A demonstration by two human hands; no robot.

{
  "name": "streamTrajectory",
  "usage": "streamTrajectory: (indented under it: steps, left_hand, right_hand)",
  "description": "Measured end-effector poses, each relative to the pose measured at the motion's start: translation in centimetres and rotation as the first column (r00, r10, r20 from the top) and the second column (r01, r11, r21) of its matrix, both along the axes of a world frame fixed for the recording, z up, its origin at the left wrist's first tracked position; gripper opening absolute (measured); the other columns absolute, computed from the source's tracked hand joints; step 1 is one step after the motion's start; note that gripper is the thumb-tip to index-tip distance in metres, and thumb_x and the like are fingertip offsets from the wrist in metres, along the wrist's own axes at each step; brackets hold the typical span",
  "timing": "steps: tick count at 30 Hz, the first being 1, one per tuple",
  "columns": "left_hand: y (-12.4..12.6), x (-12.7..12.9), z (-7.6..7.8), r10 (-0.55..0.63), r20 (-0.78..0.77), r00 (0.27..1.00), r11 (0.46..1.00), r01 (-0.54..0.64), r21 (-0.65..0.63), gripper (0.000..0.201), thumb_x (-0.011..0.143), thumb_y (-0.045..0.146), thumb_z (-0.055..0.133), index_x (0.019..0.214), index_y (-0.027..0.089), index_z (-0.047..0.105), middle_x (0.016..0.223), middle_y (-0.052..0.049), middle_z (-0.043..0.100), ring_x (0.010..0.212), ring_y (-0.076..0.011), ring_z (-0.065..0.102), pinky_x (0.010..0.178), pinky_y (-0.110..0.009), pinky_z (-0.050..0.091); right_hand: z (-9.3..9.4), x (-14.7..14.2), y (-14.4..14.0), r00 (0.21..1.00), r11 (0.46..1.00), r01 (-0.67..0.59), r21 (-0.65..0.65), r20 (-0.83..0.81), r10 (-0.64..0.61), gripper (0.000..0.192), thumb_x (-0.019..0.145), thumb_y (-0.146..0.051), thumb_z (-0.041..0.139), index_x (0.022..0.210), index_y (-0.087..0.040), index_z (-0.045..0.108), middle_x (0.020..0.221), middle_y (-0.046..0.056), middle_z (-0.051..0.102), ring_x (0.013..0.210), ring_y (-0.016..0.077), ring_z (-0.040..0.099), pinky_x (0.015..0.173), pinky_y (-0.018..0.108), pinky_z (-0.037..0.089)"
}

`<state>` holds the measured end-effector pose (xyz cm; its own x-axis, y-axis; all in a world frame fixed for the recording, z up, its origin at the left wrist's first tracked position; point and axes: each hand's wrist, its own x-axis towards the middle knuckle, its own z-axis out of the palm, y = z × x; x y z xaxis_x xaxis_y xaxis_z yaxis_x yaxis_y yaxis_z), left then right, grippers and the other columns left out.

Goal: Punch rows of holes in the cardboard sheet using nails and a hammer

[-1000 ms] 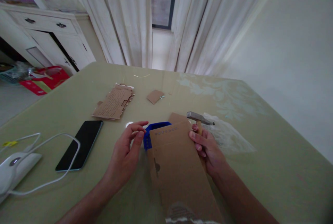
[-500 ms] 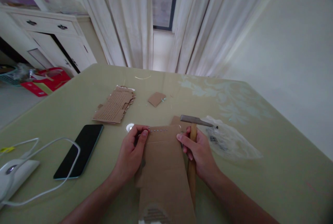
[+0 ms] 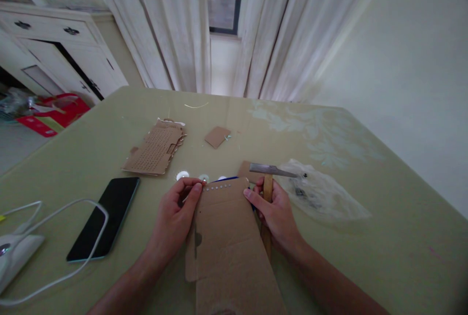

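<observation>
I see the left hand (image 3: 175, 217) pinching the flat brown cardboard sheet (image 3: 228, 237) at its top-left corner — grip closed. The right hand (image 3: 278, 212) grips a wooden-handled metal hammer (image 3: 268, 178) and presses the sheet's right edge onto the pale green desk (image 3: 365, 237).

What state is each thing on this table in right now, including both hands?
Cardboard sheet: flat, a row of small studs along its far edge.
Left hand: pinching the sheet's far left corner.
Right hand: gripping the hammer, fingertips on the sheet.
Hammer: held, head off the sheet.
Phone: screen dark.
Cabinet door: ajar.
</observation>
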<state>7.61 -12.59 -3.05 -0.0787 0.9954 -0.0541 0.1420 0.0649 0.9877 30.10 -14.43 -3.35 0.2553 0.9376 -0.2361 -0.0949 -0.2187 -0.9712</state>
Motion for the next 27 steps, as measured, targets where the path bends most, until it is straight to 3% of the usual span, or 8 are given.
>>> streamTrajectory:
  steps: [12, 20, 27]
  left_hand:
    - [0.66, -0.34, -0.36, -0.018, -0.086, 0.996, 0.997, 0.024, 0.074, 0.036, 0.096, 0.057, 0.07, 0.1, 0.022, 0.074, 0.091, -0.004, 0.077, 0.082, -0.0213, 0.07, 0.072, -0.031, 0.055]
    - [0.54, -0.09, -0.22, 0.039, -0.093, 0.995, 0.996, -0.032, 0.078, 0.034, 0.096, 0.055, 0.07, 0.1, 0.022, 0.075, 0.093, -0.004, 0.078, 0.084, -0.0226, 0.072, 0.075, -0.033, 0.058]
    - [0.52, 0.06, -0.41, 0.068, -0.133, 0.989, 0.995, -0.057, 0.086, 0.039, 0.094, 0.058, 0.07, 0.103, 0.02, 0.076, 0.098, -0.006, 0.08, 0.087, -0.0234, 0.072, 0.078, -0.033, 0.057]
  right_hand:
    - [0.18, 0.06, 0.53, 1.0, 0.999, -0.018, 0.034, -0.012, 0.018, 0.051, 0.073, -0.05, 0.094, 0.102, -0.023, 0.061, 0.082, -0.005, 0.062, 0.05, 0.0069, 0.044, 0.041, 0.021, 0.031]
    - [0.0, 0.13, 0.22, 0.997, 0.997, -0.061, -0.05, -0.057, 0.058, 0.051, 0.075, -0.055, 0.092, 0.103, -0.023, 0.063, 0.056, -0.01, 0.05, 0.044, 0.0087, 0.04, 0.039, 0.019, 0.024]
    - [0.04, 0.01, 0.02, 0.997, 0.997, -0.045, -0.057, -0.067, 0.041, 0.055, 0.071, -0.053, 0.095, 0.103, -0.023, 0.062, 0.067, -0.008, 0.056, 0.047, 0.0075, 0.041, 0.038, 0.018, 0.025]
